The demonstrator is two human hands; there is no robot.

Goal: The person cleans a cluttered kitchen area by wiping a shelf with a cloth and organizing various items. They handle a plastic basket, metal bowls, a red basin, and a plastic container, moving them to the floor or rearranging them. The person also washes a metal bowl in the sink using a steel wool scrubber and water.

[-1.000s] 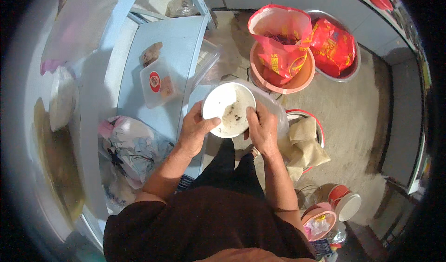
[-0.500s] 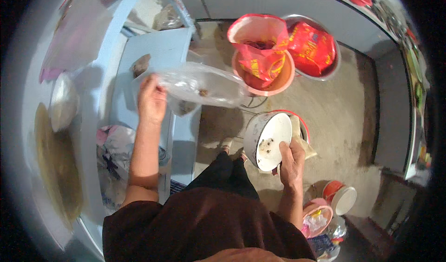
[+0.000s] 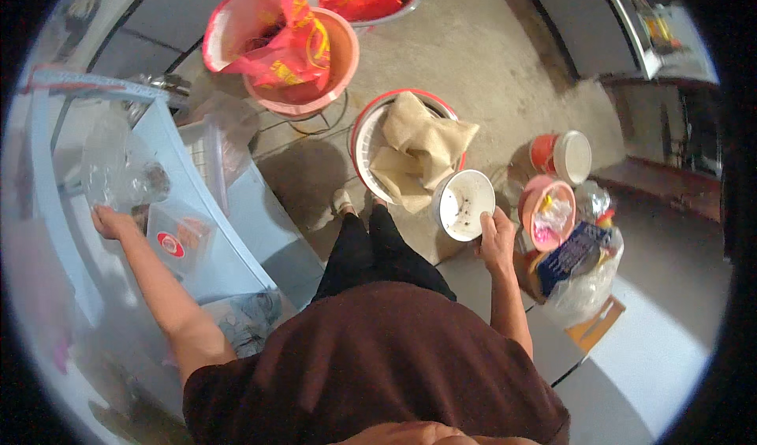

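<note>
The white bowl (image 3: pixel 464 206) looks stiff and fairly light, perhaps slippery; its rim seems the best hold. The right hand (image 3: pixel 498 240) is clamped there, thumb over the edge — the bowl is held up beside a tan cloth (image 3: pixel 426 141) draped over a red-rimmed basin (image 3: pixel 362 122). At the blue shelf (image 3: pixel 236 265), the left hand (image 3: pixel 112 223) meets a clear plastic bag (image 3: pixel 112 157), probably limp — whether gripped, one cannot tell.

Grey-brown floor (image 3: pixel 505 59) beside pale-blue shelving (image 3: pixel 234 249)
</note>
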